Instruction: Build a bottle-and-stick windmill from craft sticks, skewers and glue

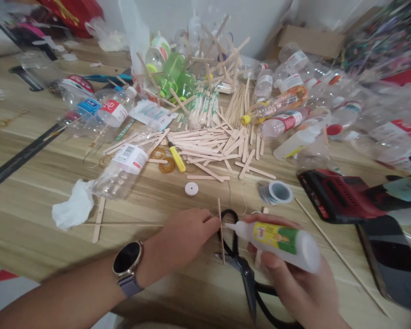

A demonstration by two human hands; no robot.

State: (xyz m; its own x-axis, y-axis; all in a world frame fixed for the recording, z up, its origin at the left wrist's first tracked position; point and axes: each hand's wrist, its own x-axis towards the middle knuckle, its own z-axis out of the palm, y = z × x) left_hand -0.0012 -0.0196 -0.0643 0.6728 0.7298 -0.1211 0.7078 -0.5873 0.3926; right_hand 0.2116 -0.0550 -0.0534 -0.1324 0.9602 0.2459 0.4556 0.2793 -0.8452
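Head view: the left hand (pixel 178 242) pinches a bamboo skewer (pixel 123 224) beside an edge-on craft stick (pixel 222 246); the right hand (pixel 306 290) grips a glue bottle (pixel 277 242), nozzle at that stick. This joint looks unfinished; a second craft stick (pixel 99 221) crosses the skewer toward eight o'clock, bond uncertain, and the loose sticks (pixel 205 148) near centre seem unused. On the wooden table (pixel 164 196), scissors (pixel 247 270) lie at five o'clock, a power tool (pixel 342 196) at three, plastic bottles (pixel 291 121) around two, before a cardboard box (pixel 311 41).

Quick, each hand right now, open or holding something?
Left hand: closed, apparently pinching the thin wooden skewer.
Right hand: closed around the white squeeze bottle.
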